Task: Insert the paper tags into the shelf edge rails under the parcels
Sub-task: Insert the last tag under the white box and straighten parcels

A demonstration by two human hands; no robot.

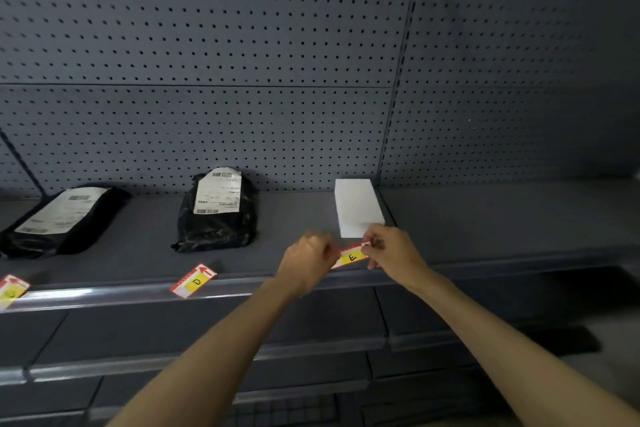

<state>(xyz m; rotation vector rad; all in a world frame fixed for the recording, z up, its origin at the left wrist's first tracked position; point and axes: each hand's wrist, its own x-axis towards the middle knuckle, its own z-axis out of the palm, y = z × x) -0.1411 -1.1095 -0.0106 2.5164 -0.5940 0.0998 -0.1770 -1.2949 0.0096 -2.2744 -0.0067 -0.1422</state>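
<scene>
1. The left hand (306, 262) and the right hand (388, 248) meet at the front edge of the shelf (485, 218), both arms reaching up from the bottom of the view; between them they hold one paper tag (350, 256), red and white with a yellow patch marked "E".
2. The left hand is curled, its fingers pinching the tag's left end; the right hand pinches the tag's upper right corner between thumb and fingertips; the tag sits tilted, its right end higher.
3. The tag's lower edge is at the shelf edge rail (138, 295); whether it is already seated in the rail I cannot tell, since the hands cover its ends.
4. Just behind the hands lies a white box (356, 204), flat on the shelf, its near end touching the right hand in the view.
5. Further left a black parcel (216, 215) with a white shipping label lies on the shelf; below it a second tag (194, 281), marked "D", stands tilted in the rail.
6. At the far left lies another black parcel (59, 222), also labelled; a third tag (12, 289) sits in the rail under it, partly cut off by the frame.
7. Behind everything rises a grey pegboard wall (242, 45); lower shelves (207, 340) show below the rail.
</scene>
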